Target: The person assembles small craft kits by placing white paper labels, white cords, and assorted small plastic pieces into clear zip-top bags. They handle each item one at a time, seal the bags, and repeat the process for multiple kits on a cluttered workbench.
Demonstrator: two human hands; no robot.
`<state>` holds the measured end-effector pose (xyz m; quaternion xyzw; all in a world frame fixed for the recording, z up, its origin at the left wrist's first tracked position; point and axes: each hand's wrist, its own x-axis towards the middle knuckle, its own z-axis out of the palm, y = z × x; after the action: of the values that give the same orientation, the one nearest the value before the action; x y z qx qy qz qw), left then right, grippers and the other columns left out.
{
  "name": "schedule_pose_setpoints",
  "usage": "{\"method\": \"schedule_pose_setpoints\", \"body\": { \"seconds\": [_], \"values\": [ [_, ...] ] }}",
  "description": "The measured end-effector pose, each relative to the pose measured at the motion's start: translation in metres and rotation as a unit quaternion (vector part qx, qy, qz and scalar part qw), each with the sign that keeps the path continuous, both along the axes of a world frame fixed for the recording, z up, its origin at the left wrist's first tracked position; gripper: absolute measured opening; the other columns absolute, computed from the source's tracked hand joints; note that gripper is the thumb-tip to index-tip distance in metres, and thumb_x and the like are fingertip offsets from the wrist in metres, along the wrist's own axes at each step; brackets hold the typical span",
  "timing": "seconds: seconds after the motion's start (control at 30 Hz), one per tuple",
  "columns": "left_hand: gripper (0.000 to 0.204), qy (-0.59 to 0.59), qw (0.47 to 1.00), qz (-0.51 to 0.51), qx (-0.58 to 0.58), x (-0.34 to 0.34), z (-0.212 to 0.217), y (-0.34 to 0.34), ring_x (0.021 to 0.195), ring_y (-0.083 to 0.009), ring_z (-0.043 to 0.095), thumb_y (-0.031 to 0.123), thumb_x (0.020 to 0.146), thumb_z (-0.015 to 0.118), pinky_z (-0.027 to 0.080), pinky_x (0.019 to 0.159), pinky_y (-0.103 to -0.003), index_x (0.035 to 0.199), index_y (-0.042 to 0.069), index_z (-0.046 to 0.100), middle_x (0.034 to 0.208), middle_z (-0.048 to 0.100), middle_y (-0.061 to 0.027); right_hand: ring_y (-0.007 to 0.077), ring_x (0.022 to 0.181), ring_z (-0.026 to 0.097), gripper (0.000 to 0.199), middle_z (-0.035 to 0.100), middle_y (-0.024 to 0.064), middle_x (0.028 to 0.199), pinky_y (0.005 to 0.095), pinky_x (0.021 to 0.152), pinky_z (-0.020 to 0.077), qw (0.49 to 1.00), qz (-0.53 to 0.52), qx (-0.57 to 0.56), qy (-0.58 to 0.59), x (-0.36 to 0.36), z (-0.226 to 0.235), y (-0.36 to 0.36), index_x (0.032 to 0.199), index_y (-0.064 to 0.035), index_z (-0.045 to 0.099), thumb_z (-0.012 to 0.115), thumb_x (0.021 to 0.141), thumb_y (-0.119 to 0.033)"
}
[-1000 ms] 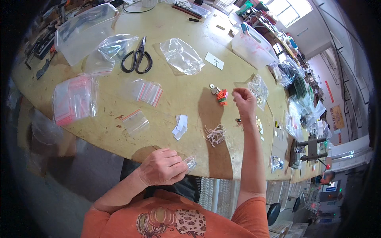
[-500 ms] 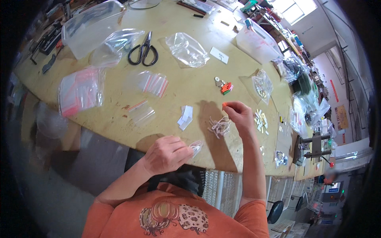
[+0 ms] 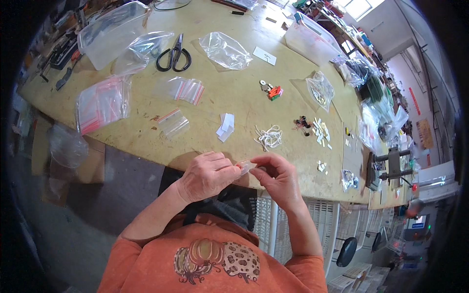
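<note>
Small clear bag point(image 3: 246, 167): it sits pinched between both hands just over the near edge of the table point(image 3: 234, 93), close to the person's chest. The left hand point(image 3: 207, 176) closes its thumb and fingers on the bag's left end; the right hand point(image 3: 278, 178) curls in and grips the right end with its fingertips. Both hands are nearly shut, with only the thin film between the pads.

Judging by its look, the bag is very light, limp and slick, so it likely crumples or slips unless it is held at the edges near the mouth, as it is here. It is tiny, see-through and glossy; whether anything is inside it cannot be told.

Just beyond the hands lie a tangle of white string point(image 3: 269, 137) and some folded white paper slips point(image 3: 225, 127). To the right sit small dark parts point(image 3: 303, 123) and scattered pale tabs point(image 3: 321, 132). Left of the slips is a flat zip bag point(image 3: 173, 122), and farther left a stack of red-striped bags point(image 3: 100, 103). Farther out are an orange connector point(image 3: 274, 92), more striped bags point(image 3: 188, 90), a crumpled clear bag point(image 3: 224, 50) and black scissors point(image 3: 174, 55).
</note>
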<state>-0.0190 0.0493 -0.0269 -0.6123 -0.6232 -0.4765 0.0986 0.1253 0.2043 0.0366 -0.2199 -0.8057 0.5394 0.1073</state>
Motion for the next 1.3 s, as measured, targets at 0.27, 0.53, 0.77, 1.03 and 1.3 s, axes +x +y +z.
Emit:
{"method": "schedule_pose_setpoints", "body": {
  "seconds": [0.27, 0.53, 0.77, 1.03, 1.3],
  "values": [
    [0.014, 0.018, 0.999, -0.045, -0.007, 0.013, 0.012, 0.001, 0.067, -0.0245, 0.058, 0.008, 0.078, 0.079, 0.048, 0.061, -0.038, 0.085, 0.008, 0.066, 0.074, 0.059, -0.0039, 0.025, 0.082, 0.065, 0.027, 0.06, 0.0129, 0.097, 0.0336, 0.067, 0.0538, 0.962, 0.081, 0.228, 0.125, 0.012, 0.006, -0.009, 0.116, -0.0037, 0.071, 0.071, 0.089, 0.0],
    [0.016, 0.037, 0.997, -0.073, -0.018, 0.024, 0.017, 0.006, 0.068, -0.0206, 0.059, 0.01, 0.078, 0.078, 0.048, 0.062, -0.034, 0.083, 0.01, 0.063, 0.075, 0.061, -0.0008, 0.025, 0.08, 0.067, 0.018, 0.065, 0.0103, 0.09, 0.0347, 0.066, 0.054, 0.95, 0.082, 0.29, 0.082, 0.033, 0.001, -0.007, 0.102, -0.0034, 0.071, 0.073, 0.086, 0.002],
    [0.014, -0.008, 0.993, -0.119, -0.02, 0.027, 0.014, 0.019, 0.067, -0.0241, 0.06, 0.011, 0.082, 0.077, 0.049, 0.062, -0.036, 0.085, 0.009, 0.063, 0.074, 0.061, -0.0039, 0.0215, 0.079, 0.069, 0.028, 0.069, 0.0109, 0.091, 0.0308, 0.069, 0.0544, 0.98, 0.061, 0.177, 0.074, 0.048, 0.007, 0.013, 0.109, -0.0033, 0.073, 0.067, 0.085, 0.008],
    [0.01, -0.034, 0.991, -0.126, -0.036, 0.022, 0.001, 0.033, 0.068, -0.0263, 0.063, 0.008, 0.085, 0.074, 0.051, 0.063, -0.038, 0.089, 0.007, 0.066, 0.076, 0.066, -0.0066, 0.0343, 0.084, 0.067, 0.018, 0.065, 0.0192, 0.103, 0.0438, 0.078, 0.0539, 0.907, -0.248, 0.34, -0.009, 0.024, -0.055, 0.166, 0.105, -0.0011, 0.07, 0.071, 0.089, -0.008],
    [0.011, -0.033, 0.991, -0.123, -0.043, 0.021, -0.004, 0.031, 0.07, -0.0271, 0.063, 0.009, 0.083, 0.075, 0.051, 0.065, -0.038, 0.088, 0.008, 0.065, 0.075, 0.064, -0.0064, 0.0402, 0.092, 0.065, 0.011, 0.066, 0.019, 0.099, 0.0471, 0.081, 0.0529, 0.89, -0.19, 0.407, -0.072, 0.042, -0.043, 0.146, 0.099, -0.0016, 0.065, 0.068, 0.09, -0.007]
  ]
}}
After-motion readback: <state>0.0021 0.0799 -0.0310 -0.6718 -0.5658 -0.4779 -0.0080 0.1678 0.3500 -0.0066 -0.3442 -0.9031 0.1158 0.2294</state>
